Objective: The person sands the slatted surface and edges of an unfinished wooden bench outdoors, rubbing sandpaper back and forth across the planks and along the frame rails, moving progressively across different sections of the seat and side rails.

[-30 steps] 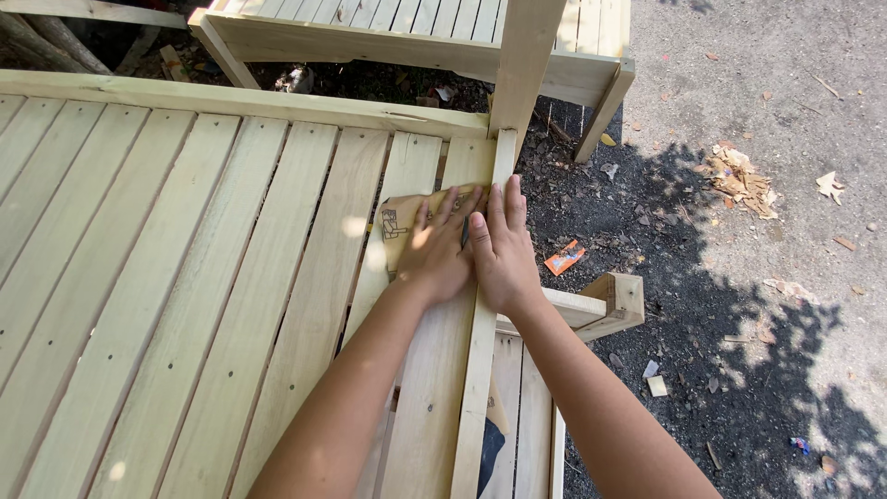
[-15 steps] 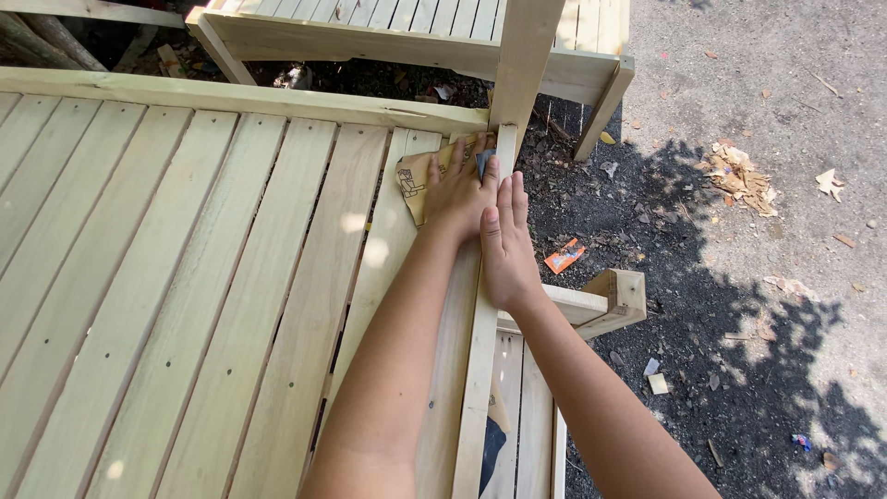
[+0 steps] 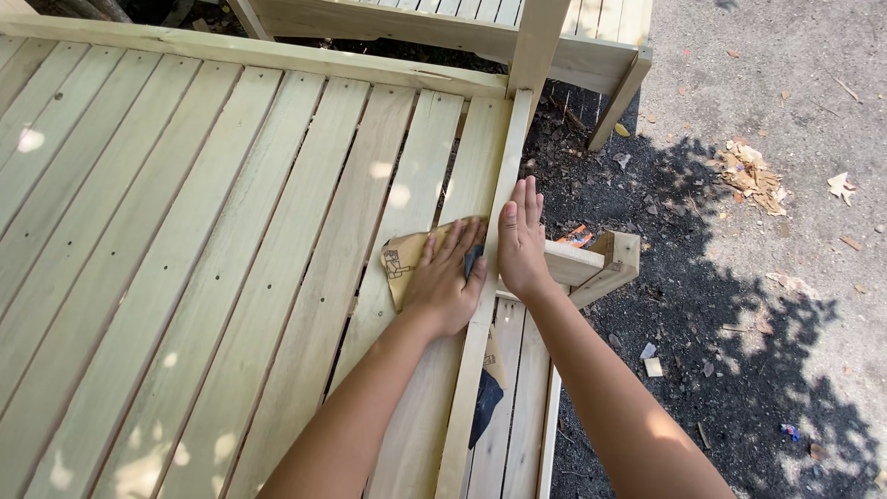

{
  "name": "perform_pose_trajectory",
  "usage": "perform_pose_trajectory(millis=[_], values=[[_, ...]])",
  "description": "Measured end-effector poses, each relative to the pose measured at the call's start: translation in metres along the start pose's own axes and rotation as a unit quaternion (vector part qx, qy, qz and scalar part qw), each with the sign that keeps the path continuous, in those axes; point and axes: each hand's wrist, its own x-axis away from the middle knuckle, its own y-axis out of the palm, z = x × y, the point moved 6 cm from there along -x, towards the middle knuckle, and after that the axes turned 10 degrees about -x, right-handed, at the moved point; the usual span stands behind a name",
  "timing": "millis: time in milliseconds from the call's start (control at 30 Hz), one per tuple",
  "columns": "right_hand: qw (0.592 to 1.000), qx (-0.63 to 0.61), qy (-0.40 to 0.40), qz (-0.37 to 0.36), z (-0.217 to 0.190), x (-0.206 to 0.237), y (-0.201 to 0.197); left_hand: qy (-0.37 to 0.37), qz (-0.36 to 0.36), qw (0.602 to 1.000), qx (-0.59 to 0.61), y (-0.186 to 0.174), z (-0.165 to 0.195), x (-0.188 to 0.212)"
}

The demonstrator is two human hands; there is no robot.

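The left hand (image 3: 446,282) pressed flat, fingers spread, on sandpaper (image 3: 407,263) to rub the slat (image 3: 420,212), while the right hand (image 3: 522,245), fingers straight and together, apparently steadied the edge rail (image 3: 494,199).

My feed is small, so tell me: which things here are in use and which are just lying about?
In use: left hand, sandpaper, slats, rail, right hand.
Lying about: orange scrap, wood chips, second frame.
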Motion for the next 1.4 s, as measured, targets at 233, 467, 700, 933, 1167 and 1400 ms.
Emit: perform_pose_trajectory(millis=[233, 467, 700, 933, 1167, 1400], values=[[0.998, 0.044, 0.035, 0.010, 0.009, 0.028, -0.027, -0.050, 0.016, 0.998, 0.029, -0.015, 0.003, -0.081], [0.998, 0.060, 0.031, 0.014, 0.009, 0.028, -0.036, 0.050, -0.013, 0.999, 0.007, -0.002, 0.020, 0.110], [0.997, 0.059, 0.041, 0.012, 0.009, 0.027, -0.015, 0.017, -0.006, 0.998, 0.058, 0.003, 0.014, 0.018], [0.998, 0.040, 0.051, 0.013, 0.008, 0.036, -0.023, -0.043, 0.039, 0.996, 0.071, -0.021, 0.009, -0.075], [0.999, 0.036, 0.028, 0.023, 0.007, 0.036, -0.037, 0.049, 0.025, 0.994, 0.090, 0.010, 0.017, 0.055], [0.999, 0.029, 0.044, 0.013, 0.014, 0.032, -0.023, -0.011, 0.060, 0.991, 0.115, -0.013, 0.013, -0.060]])
